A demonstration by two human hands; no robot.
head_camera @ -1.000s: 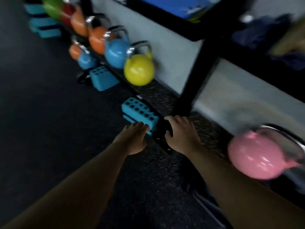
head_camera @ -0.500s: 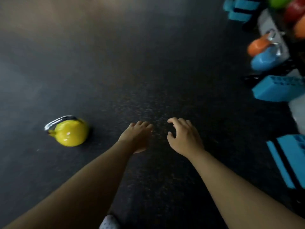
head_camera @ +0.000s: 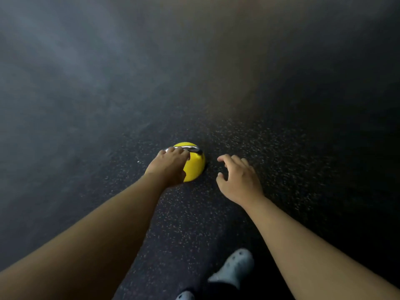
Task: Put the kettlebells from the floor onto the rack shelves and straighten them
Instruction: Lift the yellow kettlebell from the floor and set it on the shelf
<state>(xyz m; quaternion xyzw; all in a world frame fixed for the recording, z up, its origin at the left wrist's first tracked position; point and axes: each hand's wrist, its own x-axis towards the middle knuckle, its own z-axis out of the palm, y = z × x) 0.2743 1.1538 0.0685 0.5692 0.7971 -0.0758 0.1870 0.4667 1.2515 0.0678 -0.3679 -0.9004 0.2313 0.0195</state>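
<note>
A yellow kettlebell with a silver handle stands on the dark speckled floor in the middle of the head view. My left hand lies over it, fingers curled onto the handle and covering its left side. My right hand hovers just right of the kettlebell, fingers spread and bent, holding nothing. The rack is out of view.
Dark rubber floor stretches all around the kettlebell. My grey perforated shoe stands on the floor at the bottom, below my right arm, and the toe of the other shoe shows at the bottom edge.
The view swung from the rack to the open floor. The yellow kettlebell came from the left to the centre, and my left hand has reached onto its handle.
</note>
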